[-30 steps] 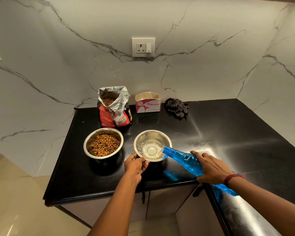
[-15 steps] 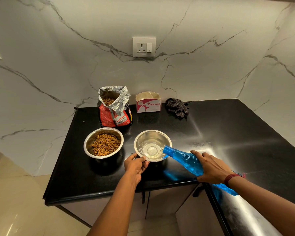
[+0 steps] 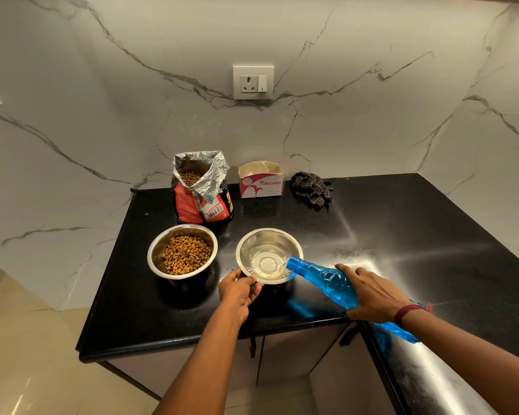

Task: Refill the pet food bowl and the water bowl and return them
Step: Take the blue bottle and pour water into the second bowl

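Observation:
Two steel bowls stand on the black counter point(image 3: 402, 235). The left bowl, the food bowl point(image 3: 182, 250), holds brown kibble. The water bowl point(image 3: 268, 254) on the right has a shallow pool of water in it. My left hand point(image 3: 237, 290) pinches the water bowl's near rim. My right hand point(image 3: 372, 293) grips a blue plastic bottle point(image 3: 321, 278), tipped down with its mouth over the bowl's right rim, and water runs into the bowl. The bottle's base is partly hidden behind my wrist.
An open red kibble bag point(image 3: 203, 190) stands behind the food bowl. A small open carton point(image 3: 261, 181) and a crumpled dark cloth point(image 3: 312, 188) lie by the marble wall. A wall socket point(image 3: 253, 82) is above. The counter's front edge runs just below my hands.
The water level in the right bowl has risen slightly. Both hands and the bottle stay where they were.

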